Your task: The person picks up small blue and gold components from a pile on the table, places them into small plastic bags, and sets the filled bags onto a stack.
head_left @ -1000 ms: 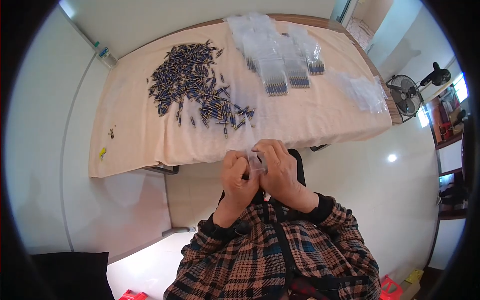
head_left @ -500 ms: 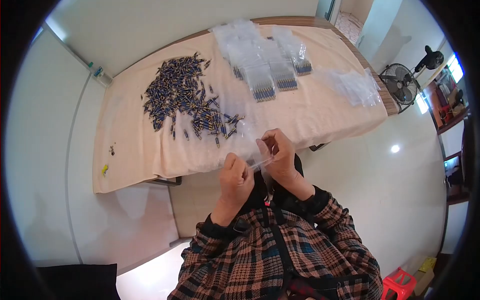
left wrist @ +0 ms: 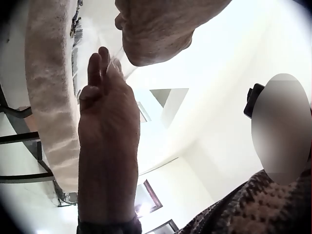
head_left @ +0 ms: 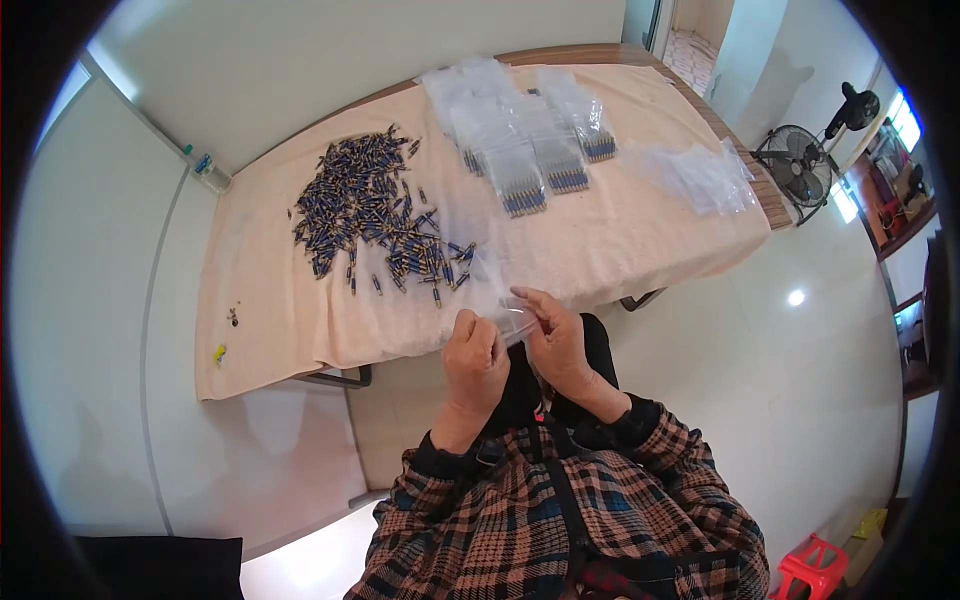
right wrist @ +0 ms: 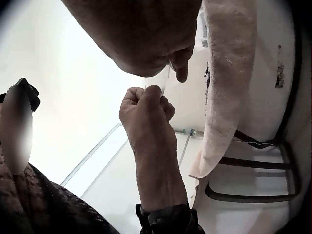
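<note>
Both hands hold a clear plastic bag (head_left: 515, 322) at the table's front edge in the head view. The left hand (head_left: 474, 362) pinches its left side with curled fingers. On the other side, the right hand (head_left: 561, 346) has its thumb and fingers around the bag, the fingers less bent. In the left wrist view the right hand (left wrist: 109, 122) stands upright beside the thin film. The right wrist view shows the left hand (right wrist: 151, 124) curled on the bag. Beyond the hands lies a loose pile of small blue-and-brass pieces (head_left: 360, 195). Whether the bag contains anything cannot be told.
Filled clear bags (head_left: 518, 180) lie at the back middle of the cloth-covered table (head_left: 610, 235), flat bags (head_left: 700, 178) at the right. A yellow item (head_left: 219, 354) lies front left. A bottle (head_left: 208, 170) stands back left, a fan (head_left: 797, 168) beyond the right edge.
The hands came apart from close together, then moved slightly nearer again, the bag spread between them. The right fingers have straightened somewhat. The head view has shifted, so the table appears lower.
</note>
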Available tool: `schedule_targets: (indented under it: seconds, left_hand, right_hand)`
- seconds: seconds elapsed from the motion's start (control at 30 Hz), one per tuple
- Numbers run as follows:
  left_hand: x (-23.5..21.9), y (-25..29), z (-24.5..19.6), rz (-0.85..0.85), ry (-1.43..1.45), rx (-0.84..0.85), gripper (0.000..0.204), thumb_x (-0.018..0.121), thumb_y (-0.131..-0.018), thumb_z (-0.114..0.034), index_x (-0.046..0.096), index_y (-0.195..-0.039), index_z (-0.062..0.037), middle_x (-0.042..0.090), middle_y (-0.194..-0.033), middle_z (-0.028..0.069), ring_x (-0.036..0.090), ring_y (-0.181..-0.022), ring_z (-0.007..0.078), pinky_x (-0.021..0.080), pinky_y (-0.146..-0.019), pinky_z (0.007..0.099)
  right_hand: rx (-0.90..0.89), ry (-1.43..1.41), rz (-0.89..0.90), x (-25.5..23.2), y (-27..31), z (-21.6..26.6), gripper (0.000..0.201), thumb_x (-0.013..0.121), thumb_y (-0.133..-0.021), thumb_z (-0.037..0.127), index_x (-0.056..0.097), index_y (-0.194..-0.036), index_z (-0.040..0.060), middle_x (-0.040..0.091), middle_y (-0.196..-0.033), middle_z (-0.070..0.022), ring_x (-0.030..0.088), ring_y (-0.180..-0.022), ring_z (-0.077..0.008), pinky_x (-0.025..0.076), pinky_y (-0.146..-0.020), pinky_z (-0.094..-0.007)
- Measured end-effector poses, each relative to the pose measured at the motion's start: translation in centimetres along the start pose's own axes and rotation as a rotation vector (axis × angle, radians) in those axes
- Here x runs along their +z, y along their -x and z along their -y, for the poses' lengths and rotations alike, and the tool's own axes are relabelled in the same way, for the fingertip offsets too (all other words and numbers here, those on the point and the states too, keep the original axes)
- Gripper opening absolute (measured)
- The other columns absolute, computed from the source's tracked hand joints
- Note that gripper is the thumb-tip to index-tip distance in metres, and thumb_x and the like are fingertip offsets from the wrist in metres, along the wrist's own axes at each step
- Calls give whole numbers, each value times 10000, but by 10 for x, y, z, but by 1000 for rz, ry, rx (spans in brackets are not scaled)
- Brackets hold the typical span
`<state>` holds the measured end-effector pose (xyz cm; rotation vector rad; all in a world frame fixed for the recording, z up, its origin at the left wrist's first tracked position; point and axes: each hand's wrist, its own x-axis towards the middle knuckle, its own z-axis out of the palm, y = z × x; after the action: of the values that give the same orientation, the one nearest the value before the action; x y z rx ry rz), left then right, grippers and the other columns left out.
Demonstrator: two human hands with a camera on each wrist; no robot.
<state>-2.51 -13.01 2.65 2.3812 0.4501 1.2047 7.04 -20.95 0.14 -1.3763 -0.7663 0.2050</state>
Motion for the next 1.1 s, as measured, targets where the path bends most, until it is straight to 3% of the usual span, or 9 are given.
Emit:
schedule_targets:
  seconds: [0.2,0.33,0.47,0.53,0.67,0.8,0.9,1.0,1.1]
  left_hand:
    - [1,-1,-5,55,36,30,214,631,-672,82,460,-698,-44,414,-720,127,497,-596,327,389,-503,399]
    - [-3,-3,-12,98,238,140,223,659,-727,64,461,-710,-37,432,-710,91,448,-539,240,359,-470,326]
    - [-17,-4,1,63,253,11,157,686,-748,-15,530,-761,-31,505,-792,104,509,-641,249,409,-553,356]
    - [-17,-10,18,-40,254,-222,107,655,-849,-95,592,-856,-9,564,-853,69,553,-712,173,432,-584,320]
    - [-2,-19,43,-120,576,-368,176,555,-950,-146,609,-991,17,613,-866,59,540,-640,103,428,-516,242]
    - [-7,-8,47,86,827,-556,213,538,-968,-165,624,-970,29,628,-767,55,531,-582,80,423,-503,209]
    - [-7,-5,46,100,788,-564,207,546,-964,-164,630,-944,24,603,-686,42,515,-545,69,409,-490,197]
    - [-6,-4,44,119,775,-573,205,552,-961,-166,632,-928,20,588,-650,33,506,-528,61,399,-480,191]
    - [-4,-3,42,154,792,-584,206,557,-959,-170,630,-920,18,584,-657,26,505,-531,56,394,-471,191]
  right_hand:
    - [8,47,12,-5,-4,-11,167,547,-916,46,575,-1066,-22,696,-901,-112,662,-772,-148,489,-649,-248]
    - [146,-51,135,-23,-13,7,155,569,-919,85,583,-1037,-15,678,-840,-61,645,-731,-125,485,-628,-247]
    - [375,-347,107,-34,-20,5,144,571,-924,131,611,-934,-8,659,-781,-53,618,-735,-104,476,-639,-226]
    - [357,-296,155,-41,-20,4,139,581,-919,133,614,-928,-2,648,-766,-41,605,-718,-95,468,-628,-222]
    - [304,-211,288,-48,-20,-3,129,609,-903,140,624,-908,12,626,-737,-11,572,-681,-70,445,-604,-209]
    - [294,-192,377,-48,-20,-6,128,629,-887,143,631,-871,17,614,-735,9,547,-676,-49,427,-593,-198]
    - [287,-113,389,-46,-21,1,136,638,-878,142,633,-825,17,599,-726,23,531,-679,-36,414,-584,-193]
    - [365,-276,137,-34,-20,15,161,664,-853,146,636,-757,20,577,-717,37,509,-678,-24,401,-574,-200]
    - [382,-204,150,-36,-17,3,145,681,-838,145,643,-829,5,583,-697,27,514,-639,-30,402,-555,-192]
